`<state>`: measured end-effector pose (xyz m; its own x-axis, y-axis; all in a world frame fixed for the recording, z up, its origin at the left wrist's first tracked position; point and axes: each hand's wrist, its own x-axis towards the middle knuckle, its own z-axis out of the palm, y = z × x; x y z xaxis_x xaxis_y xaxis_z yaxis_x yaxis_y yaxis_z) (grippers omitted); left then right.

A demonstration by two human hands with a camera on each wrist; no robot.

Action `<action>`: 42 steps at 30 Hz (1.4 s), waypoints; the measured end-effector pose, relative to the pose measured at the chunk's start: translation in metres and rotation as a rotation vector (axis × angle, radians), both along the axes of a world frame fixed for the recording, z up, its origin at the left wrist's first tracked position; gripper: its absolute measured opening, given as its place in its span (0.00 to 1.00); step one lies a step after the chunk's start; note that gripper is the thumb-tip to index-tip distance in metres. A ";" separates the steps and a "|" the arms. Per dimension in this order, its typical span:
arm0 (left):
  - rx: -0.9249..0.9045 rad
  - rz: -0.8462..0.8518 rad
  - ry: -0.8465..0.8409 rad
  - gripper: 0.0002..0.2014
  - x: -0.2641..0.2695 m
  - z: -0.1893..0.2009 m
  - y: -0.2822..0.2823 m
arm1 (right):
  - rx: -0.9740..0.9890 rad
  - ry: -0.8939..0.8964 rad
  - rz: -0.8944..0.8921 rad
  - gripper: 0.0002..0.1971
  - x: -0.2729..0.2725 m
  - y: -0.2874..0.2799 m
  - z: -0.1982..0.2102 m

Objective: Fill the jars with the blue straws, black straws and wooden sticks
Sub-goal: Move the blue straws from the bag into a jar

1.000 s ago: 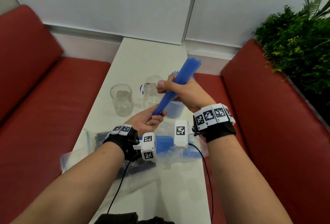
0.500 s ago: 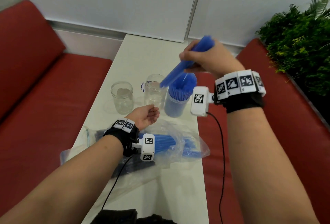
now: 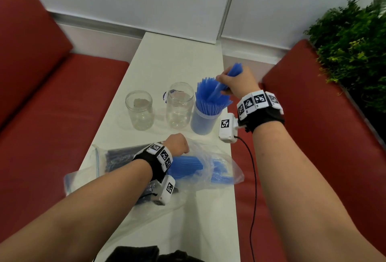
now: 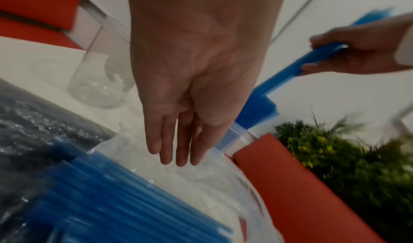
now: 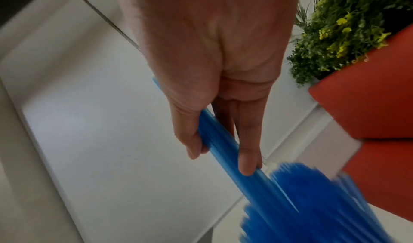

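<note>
Right hand (image 3: 237,83) was raised over the right-most jar (image 3: 203,120), thumb and fingers (image 5: 247,160) curled round a bundle of blue straws (image 5: 225,144); bundle tilted, lower ends down among the straws already standing fanned in that jar, upper ends projecting past the hand toward the wall. Left hand (image 3: 177,143) was low over the table (image 3: 179,61), palm down, fingers (image 4: 172,151) straight, close together and holding nothing, tips just above the clear plastic bag (image 3: 215,157) of loose blue straws (image 4: 125,199). Right-most jar looked solid blue through its wall. Two clear glass jars stood left of it in a row: middle jar (image 3: 179,105) just beside it, left jar (image 3: 139,110) a little apart. A second bag holding black straws (image 3: 119,157) lay under the left forearm, partly overlapped by the first bag. Against 0.5 s earlier: right hand had dropped from high above the jars, bundle ends now in the jar rather than over the middle jar's mouth; left hand had turned from loosely curled, palm up, to flat over the bag
</note>
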<state>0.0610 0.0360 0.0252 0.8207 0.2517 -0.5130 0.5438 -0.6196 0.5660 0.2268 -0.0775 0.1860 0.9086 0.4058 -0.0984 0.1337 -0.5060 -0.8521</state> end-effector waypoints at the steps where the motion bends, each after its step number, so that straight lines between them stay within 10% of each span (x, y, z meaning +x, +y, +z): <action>1: 0.066 -0.070 0.011 0.05 0.000 -0.003 -0.003 | -0.037 0.001 0.005 0.10 0.002 0.003 -0.012; 9: 0.472 -0.499 0.140 0.27 -0.005 -0.034 -0.011 | -0.215 -0.046 0.006 0.13 0.013 0.020 -0.063; 15: 0.726 -0.627 0.156 0.33 -0.012 -0.053 -0.014 | 0.086 -0.533 0.021 0.17 0.005 0.029 -0.055; 24: 0.663 -0.605 0.226 0.17 -0.017 -0.057 -0.010 | -0.722 -0.530 0.295 0.32 -0.001 0.032 -0.118; 33: 0.675 -0.683 0.347 0.12 -0.018 -0.037 -0.002 | -0.576 -0.497 0.262 0.33 0.003 0.027 -0.113; 42: 0.795 -0.633 0.277 0.14 -0.029 -0.009 0.001 | 0.168 -0.470 0.179 0.22 -0.065 0.009 -0.108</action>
